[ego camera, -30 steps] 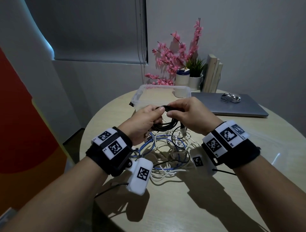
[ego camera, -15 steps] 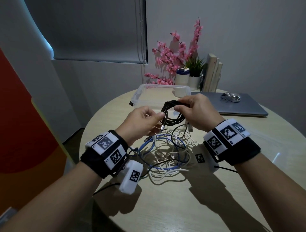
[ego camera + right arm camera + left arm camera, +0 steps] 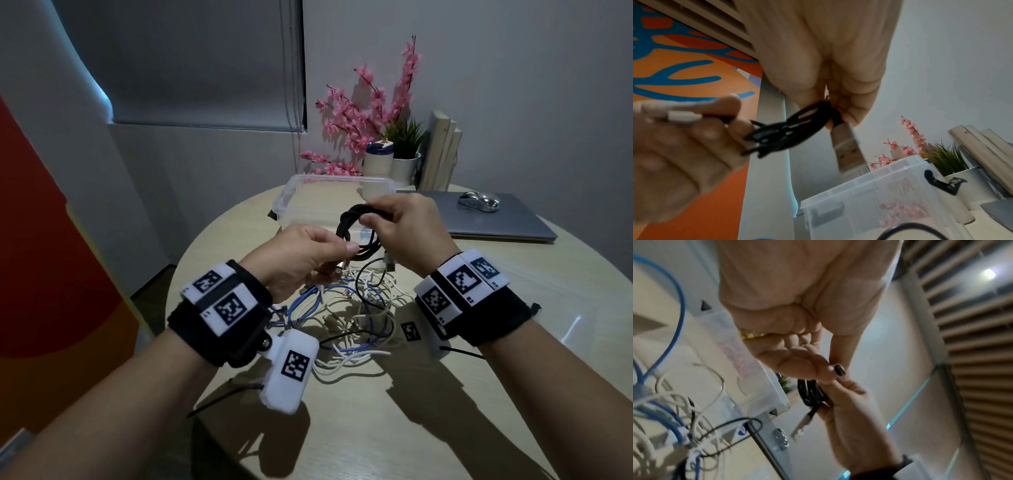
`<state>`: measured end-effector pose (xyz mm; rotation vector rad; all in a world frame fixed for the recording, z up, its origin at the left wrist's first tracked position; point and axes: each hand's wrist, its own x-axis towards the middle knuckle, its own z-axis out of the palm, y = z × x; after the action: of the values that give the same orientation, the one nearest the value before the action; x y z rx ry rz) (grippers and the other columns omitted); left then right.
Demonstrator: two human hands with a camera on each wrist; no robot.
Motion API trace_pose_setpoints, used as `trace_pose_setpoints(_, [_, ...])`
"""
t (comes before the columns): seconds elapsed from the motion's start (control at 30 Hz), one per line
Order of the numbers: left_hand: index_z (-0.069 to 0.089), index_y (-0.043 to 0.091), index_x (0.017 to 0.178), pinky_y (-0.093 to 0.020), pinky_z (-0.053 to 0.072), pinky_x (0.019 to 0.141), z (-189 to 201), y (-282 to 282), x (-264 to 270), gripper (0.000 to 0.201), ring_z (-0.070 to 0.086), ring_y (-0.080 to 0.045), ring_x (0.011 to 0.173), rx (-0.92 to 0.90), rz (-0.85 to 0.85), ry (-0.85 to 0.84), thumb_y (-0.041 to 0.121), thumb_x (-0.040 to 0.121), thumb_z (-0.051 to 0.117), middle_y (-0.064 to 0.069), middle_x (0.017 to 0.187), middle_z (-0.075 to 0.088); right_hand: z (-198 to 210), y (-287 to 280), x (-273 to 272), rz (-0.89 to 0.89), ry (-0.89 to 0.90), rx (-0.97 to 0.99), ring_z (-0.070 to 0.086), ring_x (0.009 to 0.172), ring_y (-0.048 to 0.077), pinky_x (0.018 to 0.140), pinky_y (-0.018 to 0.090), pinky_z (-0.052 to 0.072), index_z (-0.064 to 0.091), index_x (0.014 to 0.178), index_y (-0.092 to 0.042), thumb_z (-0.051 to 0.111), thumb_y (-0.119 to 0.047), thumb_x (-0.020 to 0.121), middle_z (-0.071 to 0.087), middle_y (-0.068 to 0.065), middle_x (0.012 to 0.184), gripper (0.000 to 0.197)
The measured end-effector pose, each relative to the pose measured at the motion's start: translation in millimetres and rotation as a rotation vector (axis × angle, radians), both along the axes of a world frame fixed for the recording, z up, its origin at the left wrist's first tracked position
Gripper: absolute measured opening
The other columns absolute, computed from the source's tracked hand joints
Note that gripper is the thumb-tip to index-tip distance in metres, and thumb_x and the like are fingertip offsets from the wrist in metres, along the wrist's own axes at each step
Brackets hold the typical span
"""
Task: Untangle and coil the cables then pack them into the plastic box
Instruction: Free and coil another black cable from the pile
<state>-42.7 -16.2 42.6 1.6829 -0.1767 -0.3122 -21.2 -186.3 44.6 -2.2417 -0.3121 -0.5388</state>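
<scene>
A coiled black cable point(image 3: 356, 229) hangs in the air between both hands, above the table. My right hand point(image 3: 394, 219) pinches the top of the coil point(image 3: 807, 120), and its USB plug point(image 3: 849, 151) dangles below the fingers. My left hand point(image 3: 325, 250) pinches the coil's lower left side point(image 3: 812, 392), with a silver plug end point(image 3: 337, 272) under it. Beneath the hands lies a tangle of white, blue and black cables point(image 3: 346, 315). The clear plastic box point(image 3: 308, 192) stands open just beyond the hands, seemingly with nothing inside.
A closed grey laptop point(image 3: 496, 222) with a silver mouse point(image 3: 479, 202) lies at the back right. Pink artificial flowers point(image 3: 370, 113), a white bottle point(image 3: 376, 161), a potted plant point(image 3: 407, 147) and upright books point(image 3: 442, 150) line the table's far edge.
Both hands rose with the black coil and turned it more upright. The right hand now holds its top, and the left hand shifted to its lower side.
</scene>
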Motion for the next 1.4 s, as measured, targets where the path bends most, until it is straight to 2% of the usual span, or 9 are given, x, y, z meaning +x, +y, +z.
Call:
trace_pose_setpoints(0.2, [0.060,0.014,0.075,-0.016,0.043,0.053,6.6,17.3,3.2,0.017,0.052,-0.005,0.053,-0.101,-0.046,-0.050,0.011,0.091,0.057,0.004,0.062,0.058,1.0,-3.8,0.2,0.053,-0.001,-0.031,0.064,0.078,0.018,0.069,0.021,0.048,0.072,0.108,-0.012,0.064,-0.015,0.089,0.071,0.006,0.087,0.021])
trace_pose_setpoints(0.37, [0.064,0.022,0.076,-0.018,0.037,0.062,3.3,25.1,8.9,0.013,0.045,-0.003,0.062,0.441,0.071,-0.478,0.018,0.088,0.065,0.011,0.067,0.054,2.0,-5.1,3.4,0.143,0.148,0.214,0.064,0.063,0.027,0.064,0.039,0.058,0.071,0.101,-0.010,0.062,-0.007,0.089,0.069,0.014,0.082,0.016])
trace_pose_setpoints(0.43, [0.067,0.023,0.080,-0.009,0.034,0.061,3.5,26.1,10.4,0.007,0.047,0.003,0.065,0.638,0.135,-0.668,0.023,0.086,0.068,0.014,0.071,0.054,1.5,-3.5,2.8,0.186,0.186,0.328,0.058,0.055,0.022,0.056,0.037,0.056,0.070,0.100,-0.008,0.060,-0.003,0.089,0.063,0.018,0.077,0.015])
trace_pose_setpoints(0.5, [0.071,0.017,0.087,-0.006,0.037,0.062,0.2,23.3,12.2,0.004,0.053,0.005,0.065,0.639,0.186,-0.752,0.019,0.087,0.068,0.010,0.071,0.059,1.6,-2.5,2.2,0.218,0.206,0.413,0.055,0.049,0.018,0.051,0.032,0.052,0.070,0.097,-0.008,0.059,-0.001,0.089,0.058,0.013,0.070,0.015])
trace_pose_setpoints(0.63, [0.070,0.014,0.090,-0.028,0.058,0.074,-8.1,16.3,14.4,0.016,0.068,-0.020,0.070,0.279,0.228,-0.474,0.005,0.093,0.057,-0.011,0.078,0.070,0.9,0.0,1.0,0.236,0.187,0.472,0.054,0.050,0.021,0.050,0.033,0.052,0.069,0.094,-0.008,0.059,0.000,0.089,0.057,0.005,0.063,0.014])
trace_pose_setpoints(0.9, [0.063,-0.005,0.101,-0.023,0.058,0.071,-4.3,10.1,7.7,0.019,0.069,-0.021,0.077,-0.235,0.203,-0.146,-0.010,0.083,0.062,-0.017,0.090,0.069,-3.0,4.8,2.2,0.214,0.123,0.500,0.057,0.059,0.021,0.058,0.038,0.057,0.069,0.095,-0.016,0.060,-0.001,0.088,0.060,0.005,0.070,0.019])
trace_pose_setpoints(1.03, [0.065,-0.006,0.104,-0.020,0.057,0.066,-7.5,8.4,12.5,0.021,0.066,-0.017,0.067,-0.055,0.251,-0.179,-0.012,0.085,0.059,-0.013,0.083,0.068,-5.7,3.9,8.5,0.157,0.061,0.370,0.058,0.059,0.004,0.056,0.023,0.048,0.074,0.095,-0.019,0.068,-0.009,0.084,0.065,-0.011,0.071,0.015])
trace_pose_setpoints(1.23, [0.071,0.016,0.103,-0.025,0.050,0.076,-17.6,5.7,15.5,0.019,0.064,-0.013,0.081,0.403,0.300,-0.407,0.009,0.093,0.056,0.003,0.088,0.070,-3.9,10.9,6.7,0.178,0.017,0.333,0.055,0.052,0.009,0.053,0.023,0.049,0.074,0.098,-0.011,0.069,-0.003,0.082,0.065,-0.003,0.074,0.019])
trace_pose_setpoints(1.4, [0.064,0.010,0.089,-0.025,0.052,0.068,-18.6,4.2,12.2,0.021,0.059,-0.014,0.068,0.199,0.310,-0.260,0.001,0.096,0.047,-0.005,0.077,0.065,-2.5,11.1,10.3,0.161,-0.020,0.205,0.055,0.060,0.000,0.064,0.020,0.050,0.074,0.101,-0.016,0.068,0.000,0.081,0.063,-0.002,0.079,0.026])
